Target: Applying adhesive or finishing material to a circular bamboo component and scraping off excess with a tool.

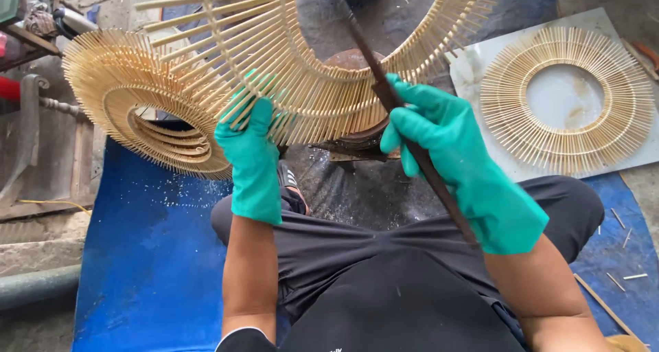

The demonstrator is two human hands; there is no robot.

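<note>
Left hand [252, 161], in a green glove, clamped on the lower rim of a bamboo-stick ring [322, 84] held above the lap. Right hand [449, 153], gloved too, closed around a dark rod [412, 142] slanting across that ring. Left of it, a stack of finished rings [130, 98]; right of it, 1 flat ring [566, 98] on a white board [480, 70].

We sit cross-legged on a blue mat [144, 256]. Our left hand [252, 161], in a green glove, grips the lower edge of a ring of bamboo sticks [322, 84] held up before us. Our right hand [453, 156], also gloved, clasps a dark rod [405, 129] laid against the ring. A stack of finished rings [137, 105] rests at left; another ring [566, 98] lies flat on a white board [480, 67] at right.
</note>
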